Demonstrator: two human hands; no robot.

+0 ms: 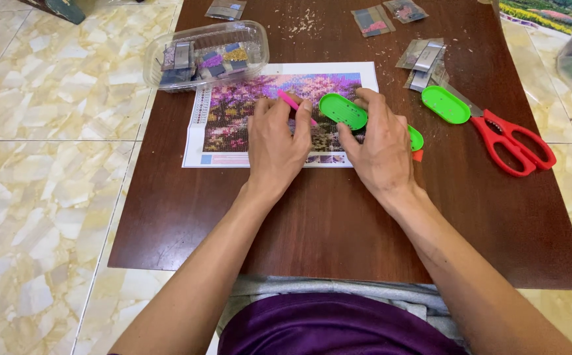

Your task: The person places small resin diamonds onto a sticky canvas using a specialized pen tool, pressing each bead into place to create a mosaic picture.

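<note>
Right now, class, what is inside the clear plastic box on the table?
The clear plastic box holds small packets in purple, yellow and grey. Its cloudy walls and the overlapping packets hide whatever lies beneath them.

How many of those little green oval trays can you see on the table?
3. One green tray sits on the picture between the hands, one peeks out behind the right hand, one lies beside the red scissors. More may be hidden.

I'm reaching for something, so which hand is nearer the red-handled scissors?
Right. The right hand lies just left of the red-handled scissors; the left hand is farther left, holding a pink pen.
</note>
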